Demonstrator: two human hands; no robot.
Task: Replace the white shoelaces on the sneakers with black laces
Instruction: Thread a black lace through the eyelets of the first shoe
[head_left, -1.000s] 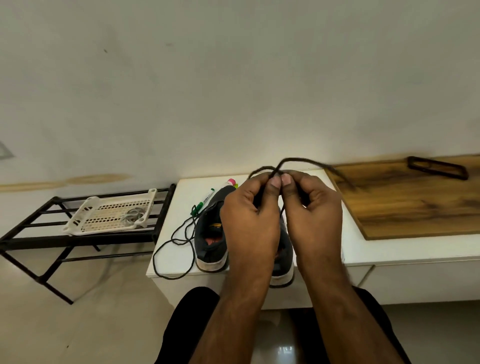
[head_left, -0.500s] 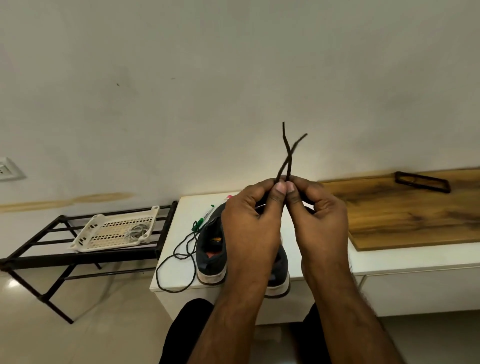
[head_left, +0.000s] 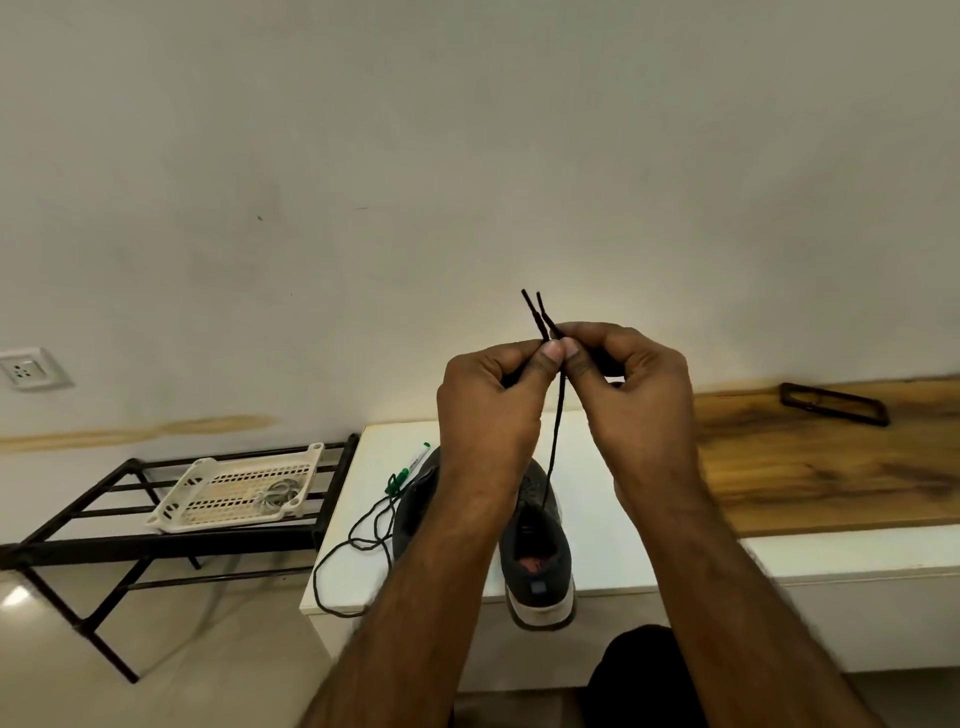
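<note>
in the head view the left hand (head_left: 493, 410) and right hand (head_left: 631, 400) pinch both tips of a black lace (head_left: 557, 431) rising from the right sneaker (head_left: 537, 551) on the white table (head_left: 597, 467), so lacing seems begun, while another black lace (head_left: 358, 540) lies unused.

sneakers (head_left: 537, 551) on table (head_left: 597, 457), rack (head_left: 104, 540) left, board (head_left: 831, 467) right

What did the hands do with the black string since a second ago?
The black lace formed a loop above the fingers, then its two ends swung up and now stand side by side. The left hand and right hand keep pinching it. The sneakers and loose lace stayed put.
</note>
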